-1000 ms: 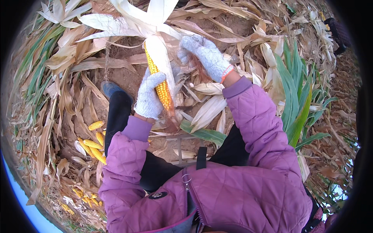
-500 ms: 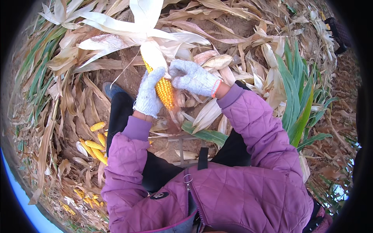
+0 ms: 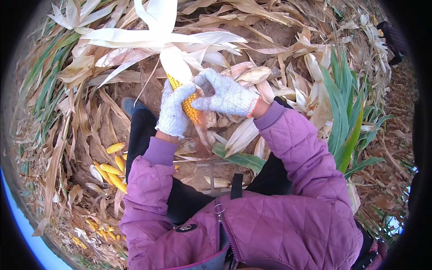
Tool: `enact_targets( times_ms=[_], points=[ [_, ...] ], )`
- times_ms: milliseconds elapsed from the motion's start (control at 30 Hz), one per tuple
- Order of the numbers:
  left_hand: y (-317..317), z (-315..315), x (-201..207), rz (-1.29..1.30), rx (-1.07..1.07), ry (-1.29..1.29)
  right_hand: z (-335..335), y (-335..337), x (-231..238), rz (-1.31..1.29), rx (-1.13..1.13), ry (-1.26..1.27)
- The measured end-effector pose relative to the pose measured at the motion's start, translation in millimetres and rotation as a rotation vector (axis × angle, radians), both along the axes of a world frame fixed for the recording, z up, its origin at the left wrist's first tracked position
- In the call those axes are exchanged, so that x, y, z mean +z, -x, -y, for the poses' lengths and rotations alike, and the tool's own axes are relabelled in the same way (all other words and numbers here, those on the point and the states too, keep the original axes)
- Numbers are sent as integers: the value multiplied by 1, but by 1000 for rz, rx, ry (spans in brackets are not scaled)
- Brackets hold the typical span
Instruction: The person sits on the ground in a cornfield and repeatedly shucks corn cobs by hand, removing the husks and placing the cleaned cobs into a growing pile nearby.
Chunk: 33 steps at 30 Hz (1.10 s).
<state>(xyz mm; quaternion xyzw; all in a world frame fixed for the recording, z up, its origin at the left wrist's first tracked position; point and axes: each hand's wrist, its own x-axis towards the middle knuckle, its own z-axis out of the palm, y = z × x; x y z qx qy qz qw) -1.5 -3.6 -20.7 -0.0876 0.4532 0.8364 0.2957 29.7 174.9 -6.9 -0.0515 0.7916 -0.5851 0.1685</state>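
Observation:
In a white knitted glove, my left hand [image 3: 173,108] is wrapped round an ear of corn [image 3: 190,107] whose yellow kernels are bare along its lower part. Pale husk leaves [image 3: 174,63] still cover the upper end and spread out beyond it. My right hand [image 3: 225,93], gloved alike, grips the ear from the right. Its thumb lies across the kernels and its fingers bend against the husk's edge. Brown corn silk [image 3: 203,135] hangs from the lower tip.
Bare yellow cobs [image 3: 110,172] lie on the ground to the left, with another heap [image 3: 103,229] lower down. Dry husks and stalks [image 3: 252,45] cover the soil all round. Green corn leaves [image 3: 342,112] stand at the right. My shoe [image 3: 133,106] is left of the ear.
My right thumb has moved left onto the kernels, and the gap between thumb and fingers has widened. The spread husk leaves have shifted slightly left. My left hand keeps its hold.

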Motion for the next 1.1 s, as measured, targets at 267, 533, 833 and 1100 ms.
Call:
enact_targets(
  times_ms=[267, 533, 833, 1100],
  points=[
    [-1, -7, 6, 8, -143, -47, -9, 3, -18, 65, -57, 282],
    [-2, -3, 6, -168, -327, 131, -20, 2, -21, 326, -256, 698],
    [3, 7, -65, -1003, -441, 901, -26, -27, -53, 473, -204, 981],
    [2, 60, -95, -1194, -658, 1259, -18, -23, 33, -166, 118, -62]
  ],
)
